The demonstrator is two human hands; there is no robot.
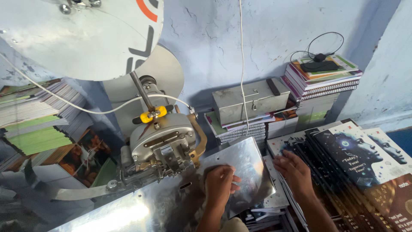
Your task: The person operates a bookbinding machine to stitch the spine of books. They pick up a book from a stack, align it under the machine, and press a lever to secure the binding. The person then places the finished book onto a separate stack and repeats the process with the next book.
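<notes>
Shiny steel machine table (150,206) carries the left hand (219,184), fingers curled and pressing flat on it; right of that table, the right hand (294,172) spreads loose fingers over fanned dark-covered notebooks (343,163).

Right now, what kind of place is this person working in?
Probably a small notebook-binding workshop. A grey metal stitching machine with a big wire reel stands on a shiny steel table, tall stacks of spiral-bound notebooks line the blue wall, and the right hand reaches a pile of dark-covered notebooks.
</notes>
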